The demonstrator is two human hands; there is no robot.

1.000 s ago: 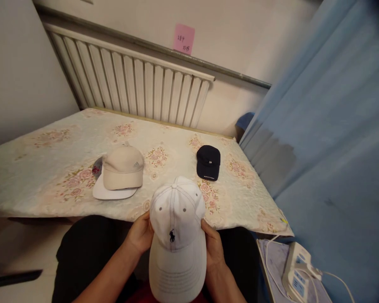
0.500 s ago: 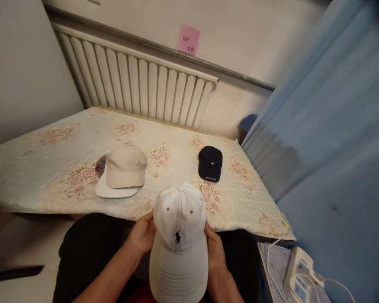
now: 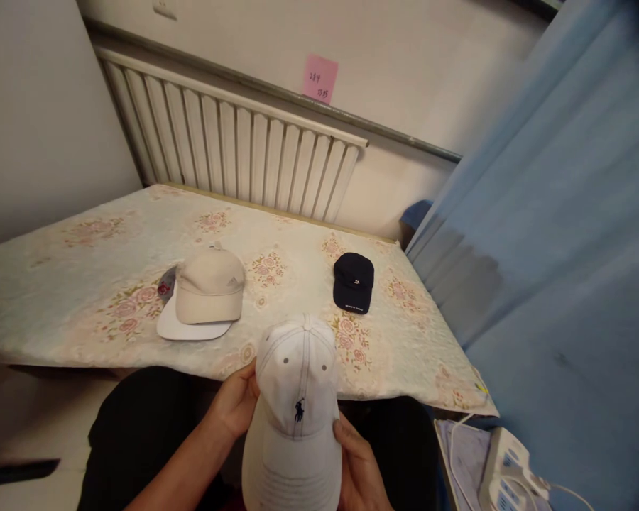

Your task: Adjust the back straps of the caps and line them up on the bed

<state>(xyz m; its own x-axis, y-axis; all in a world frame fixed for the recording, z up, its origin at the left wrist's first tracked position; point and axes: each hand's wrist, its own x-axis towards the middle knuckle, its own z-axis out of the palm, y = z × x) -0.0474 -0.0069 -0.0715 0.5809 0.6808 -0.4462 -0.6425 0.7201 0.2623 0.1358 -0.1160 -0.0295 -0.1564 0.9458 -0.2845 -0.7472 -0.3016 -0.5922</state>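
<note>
Two hands, the left hand (image 3: 237, 401) and the right hand (image 3: 361, 465), clasped a white cap (image 3: 298, 397) from opposite sides, between the person's dark-clad legs (image 3: 138, 433), its brim toward the body. The left forearm (image 3: 186, 458) slanted up from below, fingertips hidden behind the cap; the right hand sat lower, thumb near the brim's join. Beyond, a dark cap (image 3: 353, 282) lay on the floral bedcover (image 3: 292, 270).
</note>
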